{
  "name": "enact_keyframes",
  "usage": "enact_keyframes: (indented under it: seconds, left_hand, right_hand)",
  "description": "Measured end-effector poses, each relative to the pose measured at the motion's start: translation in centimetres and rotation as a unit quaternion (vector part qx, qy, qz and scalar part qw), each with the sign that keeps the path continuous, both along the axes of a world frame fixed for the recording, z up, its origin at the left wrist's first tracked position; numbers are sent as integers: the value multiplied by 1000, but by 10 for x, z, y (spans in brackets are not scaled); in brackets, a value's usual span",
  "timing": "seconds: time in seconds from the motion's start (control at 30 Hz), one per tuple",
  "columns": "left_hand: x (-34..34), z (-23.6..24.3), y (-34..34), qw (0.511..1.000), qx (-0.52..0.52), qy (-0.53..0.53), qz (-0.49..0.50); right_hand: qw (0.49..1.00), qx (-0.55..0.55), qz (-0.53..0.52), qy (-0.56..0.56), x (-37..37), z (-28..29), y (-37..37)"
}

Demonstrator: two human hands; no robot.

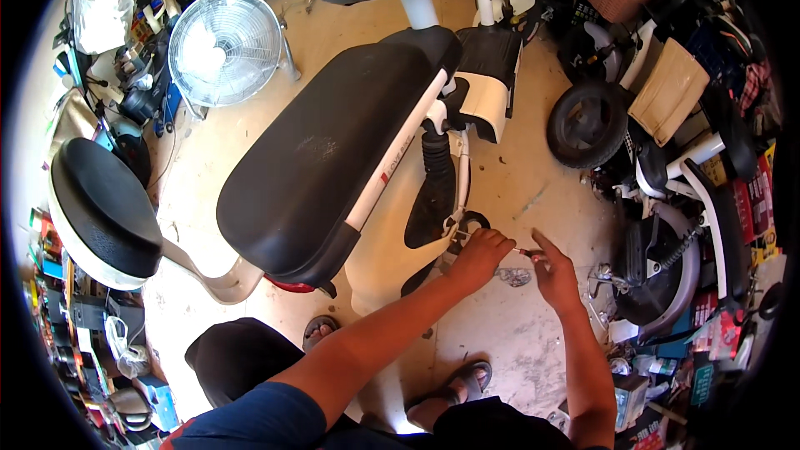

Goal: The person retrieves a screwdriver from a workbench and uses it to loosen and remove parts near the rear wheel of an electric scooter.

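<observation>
Tool: thin shaft with red grip (523,252); lies between the hands, its red part at the right hand's fingers; judged light, stiff, best held by the grip.
Scooter: white-framed, black-seated (325,150); stands ahead and left of the hands; judged heavy and rigid, seat padded, best steadied by the white rail (392,154).
Left hand: (482,260) fingers curled, nearly closed, beside a dark round part (477,218); contents hidden, hold cannot be told.
Right hand: (553,272) index finger raised, remaining fingers bent about the red grip.
</observation>
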State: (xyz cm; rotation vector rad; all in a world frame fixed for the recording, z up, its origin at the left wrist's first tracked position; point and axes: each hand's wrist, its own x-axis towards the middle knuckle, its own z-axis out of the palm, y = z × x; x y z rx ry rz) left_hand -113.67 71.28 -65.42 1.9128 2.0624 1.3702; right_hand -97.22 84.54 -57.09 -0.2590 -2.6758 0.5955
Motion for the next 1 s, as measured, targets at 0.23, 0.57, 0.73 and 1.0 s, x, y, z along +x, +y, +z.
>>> enact_keyframes:
  seconds: [0.23,0.57,0.73,1.0]
  left_hand:
    - [-1,-3,-2,998,-24,-48,-16]
    - [3,-13,2,1000,-3,-28,2]
    - [1,-10,-2,999,37,-23,24]
    - [0,-11,1,1000,23,-3,7]
  right_hand:
    - [575,-794,-149,-128,6,12,13]
    - [967,-79,-188,-152,22,-25,13]
    - [509,-829,-187,-140,6,-1,6]
    - [807,-578,-101,-72,16,-32,6]
